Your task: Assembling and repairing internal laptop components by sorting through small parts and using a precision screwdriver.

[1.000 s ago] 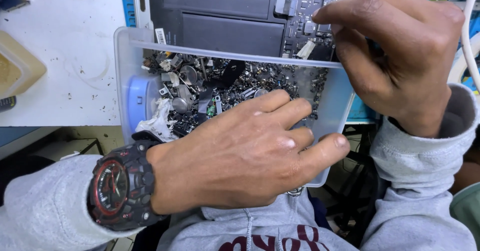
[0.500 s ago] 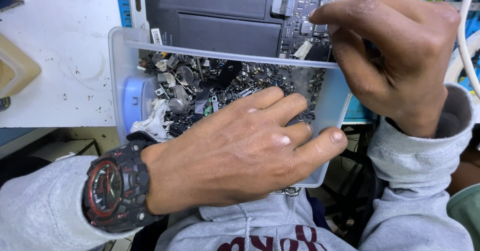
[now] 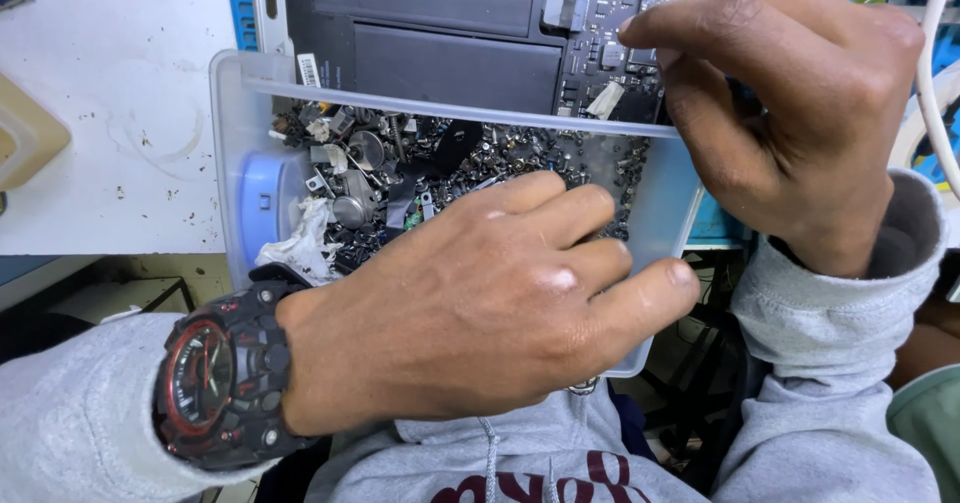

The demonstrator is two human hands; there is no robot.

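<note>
Clear bin (image 3: 650,213) of screws and scrap (image 3: 400,178): at surface (image 3: 120,143) edge, over person's lap. Left hand (image 3: 480,303): fingers spread flat in the contents, grasping nothing visible; step likely sorting. Right hand (image 3: 790,113): fingers pinched over opened laptop (image 3: 450,33); held item, if any, untellable. Next likely needs fine pinch

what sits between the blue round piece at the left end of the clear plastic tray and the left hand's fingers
In the head view, between the blue round piece and the left hand in the clear plastic tray lies a heap of small dark metal parts and a crumpled white scrap.
</note>
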